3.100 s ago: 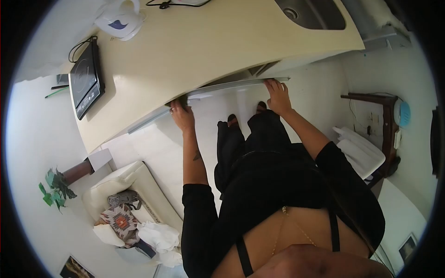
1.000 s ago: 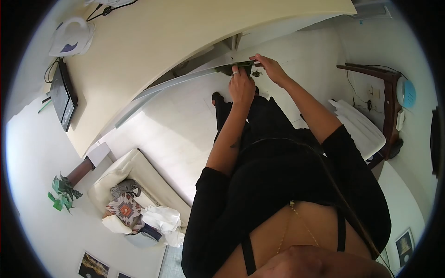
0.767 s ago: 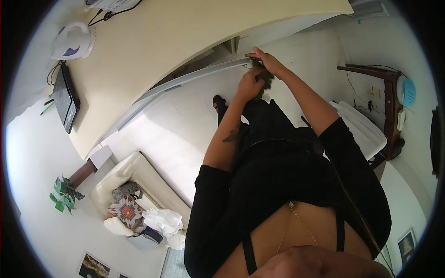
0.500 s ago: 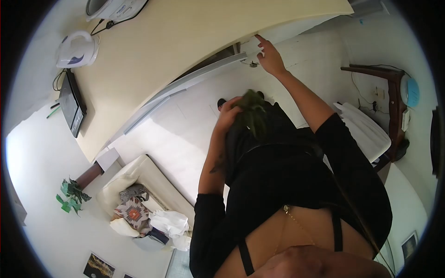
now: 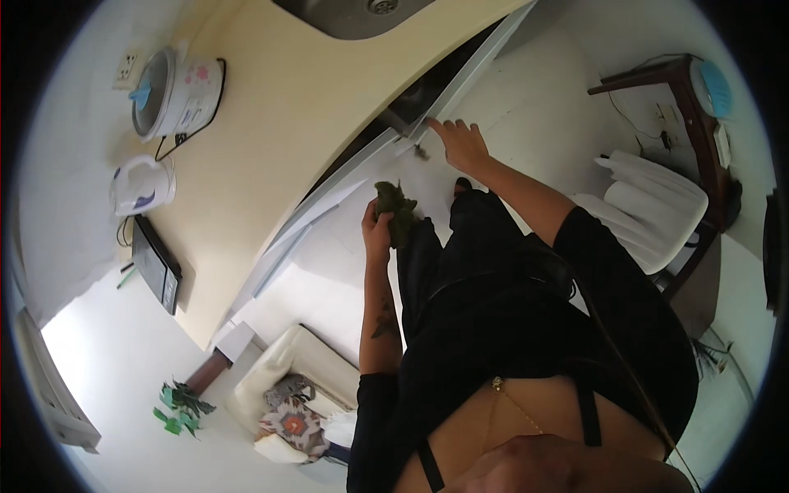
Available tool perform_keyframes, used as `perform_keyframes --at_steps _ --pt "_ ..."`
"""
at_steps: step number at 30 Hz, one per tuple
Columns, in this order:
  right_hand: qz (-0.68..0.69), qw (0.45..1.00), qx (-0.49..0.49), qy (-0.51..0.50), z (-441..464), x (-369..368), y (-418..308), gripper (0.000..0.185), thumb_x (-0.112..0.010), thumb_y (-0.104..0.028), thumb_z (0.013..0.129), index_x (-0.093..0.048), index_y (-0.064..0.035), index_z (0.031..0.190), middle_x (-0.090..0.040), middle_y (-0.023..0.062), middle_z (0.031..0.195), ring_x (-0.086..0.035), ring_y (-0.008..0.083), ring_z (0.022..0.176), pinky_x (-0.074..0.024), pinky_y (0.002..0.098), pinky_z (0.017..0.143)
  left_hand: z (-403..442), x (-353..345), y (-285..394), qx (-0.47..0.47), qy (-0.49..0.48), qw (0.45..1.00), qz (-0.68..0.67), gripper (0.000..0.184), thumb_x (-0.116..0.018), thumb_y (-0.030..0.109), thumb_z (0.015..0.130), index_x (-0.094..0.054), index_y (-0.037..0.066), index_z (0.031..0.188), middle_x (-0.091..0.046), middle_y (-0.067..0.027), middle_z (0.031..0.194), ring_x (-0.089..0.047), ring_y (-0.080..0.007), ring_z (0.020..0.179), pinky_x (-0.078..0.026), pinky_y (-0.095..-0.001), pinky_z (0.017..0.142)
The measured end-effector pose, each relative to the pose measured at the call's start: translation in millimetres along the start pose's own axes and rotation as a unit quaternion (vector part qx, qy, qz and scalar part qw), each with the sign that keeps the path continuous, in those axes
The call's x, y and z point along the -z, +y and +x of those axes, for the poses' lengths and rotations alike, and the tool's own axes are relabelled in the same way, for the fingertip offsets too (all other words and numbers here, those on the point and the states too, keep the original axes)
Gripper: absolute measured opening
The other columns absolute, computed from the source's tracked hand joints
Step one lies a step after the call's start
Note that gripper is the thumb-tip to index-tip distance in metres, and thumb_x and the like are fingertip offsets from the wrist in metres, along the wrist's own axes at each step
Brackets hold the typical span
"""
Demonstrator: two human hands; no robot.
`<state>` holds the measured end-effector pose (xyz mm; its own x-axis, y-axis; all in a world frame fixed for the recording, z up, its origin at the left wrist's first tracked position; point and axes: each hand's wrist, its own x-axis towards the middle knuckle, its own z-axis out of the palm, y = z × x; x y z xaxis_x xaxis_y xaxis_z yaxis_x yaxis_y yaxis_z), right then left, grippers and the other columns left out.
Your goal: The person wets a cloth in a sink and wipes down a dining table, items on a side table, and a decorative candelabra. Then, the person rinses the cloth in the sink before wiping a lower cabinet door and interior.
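My left hand (image 5: pixel 377 228) is closed on a dark green leafy-looking cloth (image 5: pixel 398 215), which hangs beside its fingers above the floor. Farther right, my right hand (image 5: pixel 462 141) has its fingers apart, with the index fingertip at the edge of an open cabinet door (image 5: pixel 477 67) under the counter. Between the counter edge and that door a dark gap shows the cabinet's inside. A small dark clump (image 5: pixel 421 153) is seen just below the door edges, near my right hand.
On the beige counter (image 5: pixel 271 107) stand a rice cooker (image 5: pixel 193 94), a white kettle (image 5: pixel 145 186) and a black cooktop (image 5: pixel 156 264); a sink (image 5: pixel 345 18) is at the top. A cream sofa (image 5: pixel 312 355) and plant (image 5: pixel 182 407) are lower left, a white chair (image 5: pixel 653 218) right.
My left hand has pulled the green cloth away from the cabinet towards the left. My right hand has come to the door edge, and a second door now stands open. The view has turned.
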<state>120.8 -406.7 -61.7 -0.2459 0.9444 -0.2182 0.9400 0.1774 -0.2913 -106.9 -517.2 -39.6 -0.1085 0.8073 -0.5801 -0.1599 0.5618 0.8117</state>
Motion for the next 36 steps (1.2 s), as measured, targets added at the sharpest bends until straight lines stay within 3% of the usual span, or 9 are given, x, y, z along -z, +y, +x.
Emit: perform_keyframes --at_steps 6,10,14,16,17,19,26,30,36 --pt "0.025 0.999 -0.027 -0.015 -44 7 18 0.062 -0.058 -0.006 0.074 -0.037 -0.0222 0.13 -0.058 0.0082 0.102 -0.055 0.026 0.098 -0.041 0.0448 0.076 21 -61 11 -0.062 -0.081 0.993 0.053 0.039 -0.054 0.001 0.076 -0.05 0.0 0.115 -0.059 -0.0084 0.1 -0.056 -0.0166 0.091 -0.045 -0.0273 0.083" --pt "0.054 0.998 -0.043 -0.001 -60 7 25 0.064 -0.06 -0.005 0.07 -0.04 -0.021 0.128 -0.057 0.0082 0.103 -0.055 0.0268 0.096 -0.0408 0.0441 0.077 29 -100 -1 -0.256 -0.088 0.918 0.288 0.041 -0.057 0.004 0.076 -0.049 -0.001 0.116 -0.049 -0.014 0.121 -0.049 -0.0243 0.109 -0.039 -0.0327 0.094" --pt "0.087 0.994 -0.064 0.008 -67 4 34 0.061 -0.062 -0.009 0.071 -0.042 -0.0203 0.127 -0.056 0.008 0.102 -0.055 0.0236 0.093 -0.0421 0.0388 0.077 36 -121 3 -0.177 -0.173 0.921 0.302 0.041 -0.059 0.008 0.073 -0.052 -0.002 0.111 -0.047 -0.0215 0.123 -0.046 -0.0331 0.115 -0.037 -0.0361 0.096" --pt "0.515 0.848 -0.126 0.021 -69 5 41 0.053 -0.063 -0.012 0.077 -0.044 -0.0188 0.125 -0.055 0.0067 0.101 -0.053 0.018 0.093 -0.0425 0.0316 0.08 30 -126 14 -0.122 -0.182 0.941 0.256 0.039 -0.058 0.008 0.075 -0.052 -0.001 0.112 -0.047 -0.0196 0.122 -0.047 -0.0297 0.114 -0.038 -0.0343 0.095" --pt "0.517 0.846 -0.128 0.022 -75 3 39 0.053 -0.063 -0.012 0.077 -0.044 -0.0188 0.125 -0.055 0.0067 0.101 -0.053 0.018 0.093 -0.0425 0.0316 0.08 29 -126 20 -0.041 -0.2 0.963 0.174 0.038 -0.058 0.008 0.077 -0.052 -0.001 0.114 -0.048 -0.0179 0.121 -0.047 -0.0277 0.113 -0.038 -0.0334 0.095" --pt "0.705 0.679 -0.202 -0.046 -91 20 20 0.043 -0.06 -0.012 0.082 -0.045 -0.0141 0.123 -0.054 0.0057 0.101 -0.051 0.0136 0.094 -0.0417 0.0265 0.082 31 -123 15 0.043 -0.213 0.972 0.093 0.038 -0.057 0.009 0.079 -0.051 0.0 0.116 -0.049 -0.0163 0.12 -0.047 -0.0257 0.113 -0.038 -0.0326 0.094" --pt "0.735 0.652 -0.186 0.011 -81 -12 20 0.026 -0.051 -0.003 0.084 -0.052 -0.0026 0.11 -0.057 0.0037 0.098 -0.054 0.0139 0.093 -0.0416 0.0264 0.085 30 -109 30 0.063 -0.226 0.97 0.066 0.042 -0.041 0.041 0.092 -0.048 0.007 0.117 -0.049 -0.0105 0.125 -0.051 -0.0195 0.1 -0.039 -0.0327 0.089" --pt "0.829 0.515 -0.2 0.093 -86 9 39 0.026 -0.048 -0.004 0.079 -0.056 -0.0004 0.104 -0.058 0.0046 0.088 -0.055 0.0132 0.08 -0.0453 0.025 0.074 46 -99 26 0.085 -0.194 0.975 0.07 0.051 -0.031 0.054 0.09 -0.047 0.01 0.11 -0.052 -0.0104 0.124 -0.052 -0.0196 0.092 -0.038 -0.0331 0.083" --pt "0.875 0.454 -0.153 -0.071 -89 34 65 0.039 -0.047 -0.01 0.069 -0.056 0.0005 0.105 -0.058 0.0055 0.087 -0.055 0.0169 0.079 -0.0462 0.0274 0.073 57 -109 37 -0.017 -0.168 0.945 0.281 0.058 -0.031 0.052 0.091 -0.055 0.006 0.117 -0.057 -0.0114 0.116 -0.052 -0.0213 0.095 -0.039 -0.0344 0.083"
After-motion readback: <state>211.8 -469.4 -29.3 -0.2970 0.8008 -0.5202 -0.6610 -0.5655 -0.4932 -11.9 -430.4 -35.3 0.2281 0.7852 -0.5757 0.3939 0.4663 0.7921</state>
